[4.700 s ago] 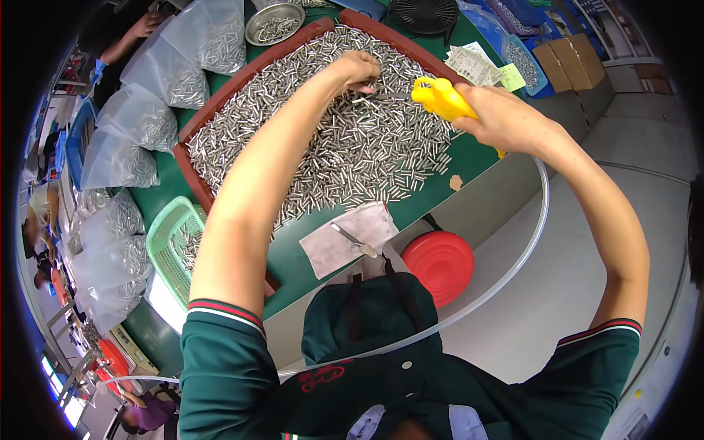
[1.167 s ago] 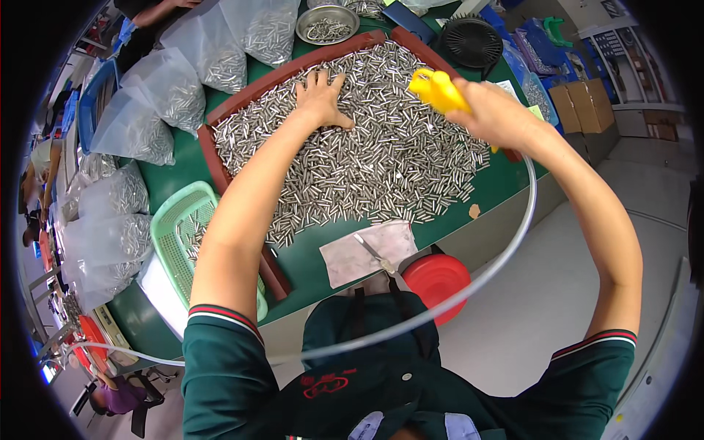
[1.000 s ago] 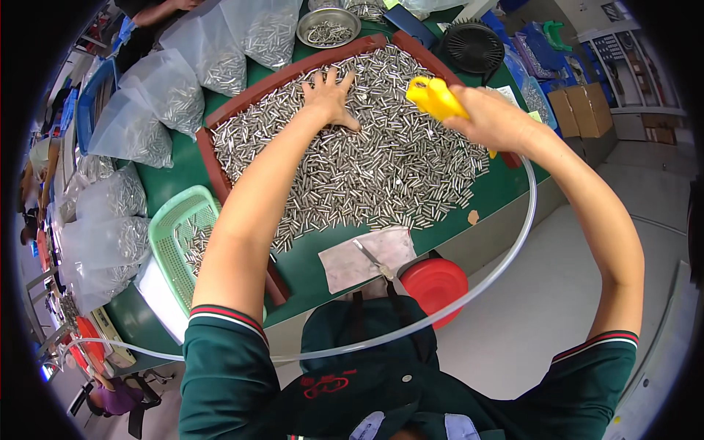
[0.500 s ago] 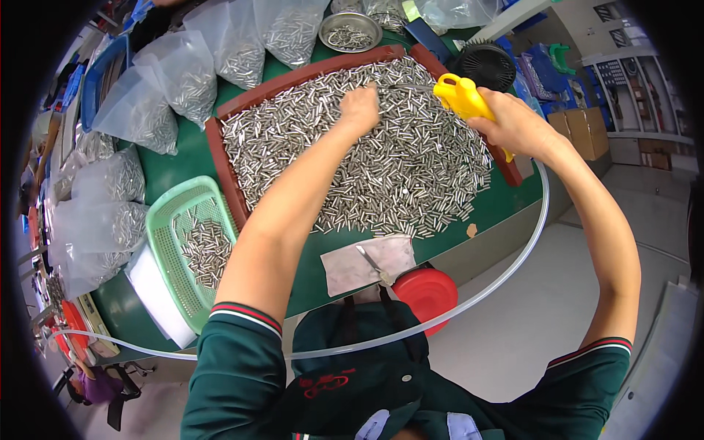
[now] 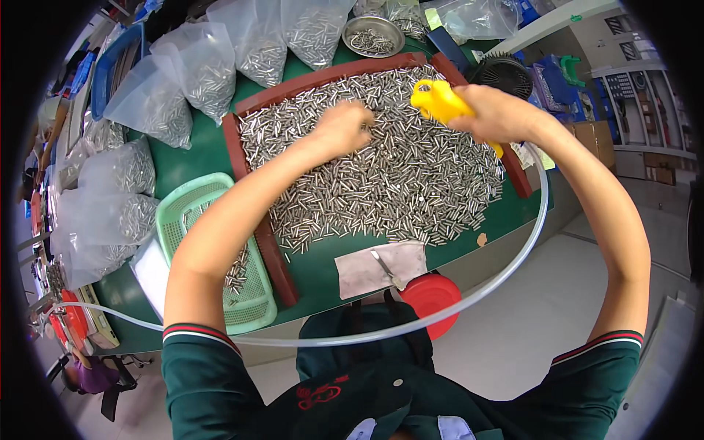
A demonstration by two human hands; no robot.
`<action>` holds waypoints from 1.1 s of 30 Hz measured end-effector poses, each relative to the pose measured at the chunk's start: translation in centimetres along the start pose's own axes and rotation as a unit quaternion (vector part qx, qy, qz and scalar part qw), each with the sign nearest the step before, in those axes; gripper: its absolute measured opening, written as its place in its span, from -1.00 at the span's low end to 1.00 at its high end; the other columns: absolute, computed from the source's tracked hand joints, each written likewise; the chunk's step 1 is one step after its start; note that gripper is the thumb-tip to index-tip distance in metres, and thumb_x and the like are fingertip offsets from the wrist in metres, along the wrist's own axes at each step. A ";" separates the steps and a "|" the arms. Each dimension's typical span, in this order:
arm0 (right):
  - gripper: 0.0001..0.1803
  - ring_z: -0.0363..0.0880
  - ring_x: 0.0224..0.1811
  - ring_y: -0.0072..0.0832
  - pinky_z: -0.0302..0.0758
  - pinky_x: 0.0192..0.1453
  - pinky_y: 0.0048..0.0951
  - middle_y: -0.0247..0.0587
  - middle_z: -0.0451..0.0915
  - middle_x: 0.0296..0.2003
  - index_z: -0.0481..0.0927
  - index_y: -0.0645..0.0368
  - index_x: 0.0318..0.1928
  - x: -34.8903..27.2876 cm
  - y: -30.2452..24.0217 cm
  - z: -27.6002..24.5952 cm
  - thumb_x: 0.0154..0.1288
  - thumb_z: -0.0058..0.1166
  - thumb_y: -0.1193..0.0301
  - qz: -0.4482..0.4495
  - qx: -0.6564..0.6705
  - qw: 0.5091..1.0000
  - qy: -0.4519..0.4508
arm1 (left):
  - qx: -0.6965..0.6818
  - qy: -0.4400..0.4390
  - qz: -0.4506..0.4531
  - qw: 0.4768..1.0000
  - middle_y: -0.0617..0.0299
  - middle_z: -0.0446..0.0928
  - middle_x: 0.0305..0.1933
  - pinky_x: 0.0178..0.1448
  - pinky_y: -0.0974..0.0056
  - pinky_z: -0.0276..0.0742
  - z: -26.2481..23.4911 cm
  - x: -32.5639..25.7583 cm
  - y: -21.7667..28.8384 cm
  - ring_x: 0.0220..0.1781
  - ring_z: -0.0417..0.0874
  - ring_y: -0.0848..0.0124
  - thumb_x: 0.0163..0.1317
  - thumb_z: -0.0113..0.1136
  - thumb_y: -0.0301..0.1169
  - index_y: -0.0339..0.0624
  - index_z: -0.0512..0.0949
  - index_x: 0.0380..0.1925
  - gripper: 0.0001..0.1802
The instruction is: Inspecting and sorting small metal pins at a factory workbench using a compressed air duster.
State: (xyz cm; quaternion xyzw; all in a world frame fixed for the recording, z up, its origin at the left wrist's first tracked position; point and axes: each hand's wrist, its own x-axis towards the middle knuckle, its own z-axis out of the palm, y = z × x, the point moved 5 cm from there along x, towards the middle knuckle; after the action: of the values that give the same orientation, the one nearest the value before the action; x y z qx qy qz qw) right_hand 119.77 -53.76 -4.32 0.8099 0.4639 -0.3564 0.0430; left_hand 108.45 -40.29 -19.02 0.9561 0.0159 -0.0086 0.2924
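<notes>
Mostly, I see a wide spread of short silvery metal pins (image 5: 396, 176) on the dark green tabletop (image 5: 315, 282), bounded by reddish-brown rails (image 5: 232, 147) at the left, far and right. Beyond the rails stand clear plastic bags (image 5: 260, 55) of similar pins, a shallow round steel bowl (image 5: 398, 44) and a round black fan (image 5: 504, 75). A light green plastic basket (image 5: 257, 293) sits just outside the left rail; nearer the body, a slim tool with a pale blade (image 5: 382, 265) lies on a stained whitish cloth (image 5: 356, 275).

The right hand (image 5: 493, 111) is wrapped round a yellow plastic air gun (image 5: 440, 101) above the right part of the pins, its clear hose (image 5: 543, 204) looping across the lap. The left hand (image 5: 343, 129), over the left part, has its fingers curled and blurred; I cannot tell whether it grips any pins.

The left forearm (image 5: 253, 209) blocks my view of part of the left rail and basket. The gun's handle is mostly hidden by fingers, and its front end is hard to trace against the metal. The topmost bags are cut off.
</notes>
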 end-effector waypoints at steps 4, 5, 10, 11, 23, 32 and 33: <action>-0.62 0.58 -0.19 -0.07 0.49 -0.08 -0.19 0.12 0.59 -0.32 0.46 0.34 -0.13 0.4 0.6 -1.1 0.17 0.07 0.27 -0.027 -0.085 0.990 0.110 | 0.129 0.080 -0.172 0.973 -0.02 0.36 0.06 0.15 0.04 0.31 -1.5 -0.1 -4.2 0.16 0.32 0.06 -0.23 0.39 0.05 -0.13 0.39 0.09 -0.14; -0.62 0.57 -0.17 -0.07 0.47 -0.05 -0.19 0.13 0.58 -0.30 0.45 0.35 -0.13 0.3 -0.2 -0.3 0.17 0.07 0.28 -0.011 -0.079 0.996 0.050 | 0.117 0.022 -0.205 0.971 -0.12 0.24 0.20 0.26 -0.04 0.19 -0.9 0.0 -5.2 0.26 0.22 -0.01 -0.42 0.39 0.27 -0.06 0.17 0.28 0.21; -0.61 0.56 -0.21 0.02 0.46 -0.12 -0.15 0.18 0.55 -0.33 0.39 0.39 -0.14 -0.7 0.5 0.5 0.18 0.10 0.31 -0.041 -0.069 0.994 0.070 | 0.129 -0.073 -0.242 0.959 -0.20 0.06 0.34 0.34 -0.16 0.02 0.2 2.0 -4.2 0.38 0.07 -0.07 -0.56 0.41 0.31 0.11 0.02 0.35 0.36; -0.60 0.56 -0.23 0.02 0.46 -0.13 -0.15 0.19 0.55 -0.33 0.39 0.40 -0.13 -0.8 0.7 0.4 0.19 0.10 0.30 -0.034 -0.069 0.994 0.084 | 0.139 -0.076 -0.247 0.956 -0.18 0.12 0.31 0.32 -0.19 0.05 0.3 2.5 -4.4 0.35 0.14 -0.07 -0.55 0.43 0.24 0.18 0.02 0.34 0.33; -0.60 0.57 -0.15 -0.09 0.46 -0.03 -0.21 0.12 0.58 -0.28 0.43 0.36 -0.14 -1.8 -0.1 -0.7 0.21 0.06 0.25 0.002 -0.061 0.995 0.080 | 0.073 -0.028 -0.202 0.976 0.05 0.59 -0.15 0.04 0.11 0.50 1.9 2.6 -4.1 -0.05 0.60 0.14 -0.13 0.31 -0.33 0.12 0.56 -0.07 -0.51; -0.64 0.59 -0.19 -0.08 0.49 -0.07 -0.21 0.14 0.59 -0.33 0.47 0.35 -0.15 -0.5 -0.9 -0.7 0.19 0.07 0.28 -0.036 -0.053 0.997 0.038 | 0.030 -0.144 -0.010 0.989 0.09 0.53 -0.17 0.05 0.18 0.43 -0.6 -1.9 -1.5 -0.04 0.53 0.14 -0.12 0.24 -0.35 -0.16 0.58 -0.31 -0.70; -0.64 0.60 -0.23 -0.07 0.50 -0.10 -0.21 0.13 0.59 -0.36 0.47 0.36 -0.15 0.2 0.5 -1.2 0.17 0.07 0.29 -0.043 -0.071 0.992 0.090 | 0.004 -0.167 -0.006 0.986 0.09 0.54 -0.17 0.05 0.19 0.43 -1.0 -1.7 -1.3 -0.05 0.53 0.15 -0.10 0.25 -0.34 -0.17 0.59 -0.32 -0.72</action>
State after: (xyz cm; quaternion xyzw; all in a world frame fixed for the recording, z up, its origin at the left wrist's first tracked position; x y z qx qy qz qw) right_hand 120.83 -53.41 -3.67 0.8126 0.5248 -0.2498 0.0429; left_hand 106.67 -38.69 -18.82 0.9422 -0.0271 -0.1700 0.2875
